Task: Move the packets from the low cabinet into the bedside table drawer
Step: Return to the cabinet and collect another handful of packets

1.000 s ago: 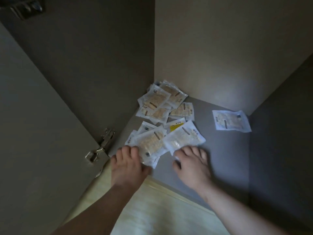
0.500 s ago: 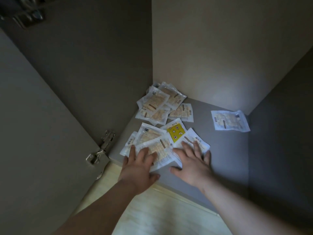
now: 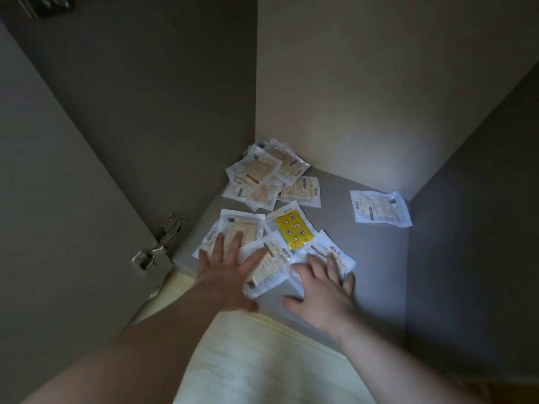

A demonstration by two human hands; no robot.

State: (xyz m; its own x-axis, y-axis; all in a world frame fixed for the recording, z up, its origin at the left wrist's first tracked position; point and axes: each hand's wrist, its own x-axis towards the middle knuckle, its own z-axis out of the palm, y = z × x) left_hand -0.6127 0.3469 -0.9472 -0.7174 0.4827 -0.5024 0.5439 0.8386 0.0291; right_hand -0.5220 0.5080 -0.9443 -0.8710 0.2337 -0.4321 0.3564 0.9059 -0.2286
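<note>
My left hand (image 3: 224, 272) lies flat, fingers spread, pressing the nearest packets (image 3: 269, 269) onto the cabinet floor (image 3: 373, 258). My right hand (image 3: 323, 290) is just as open on the packet beside them, gripping nothing. Beyond lie a yellow packet (image 3: 294, 231), a corner heap (image 3: 262, 176), and a lone packet (image 3: 379, 208) far right.

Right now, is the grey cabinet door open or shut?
Open. The grey cabinet door stands swung out at left, its metal hinge exposed, and the cabinet floor with white plastic packets lies in plain view.
</note>
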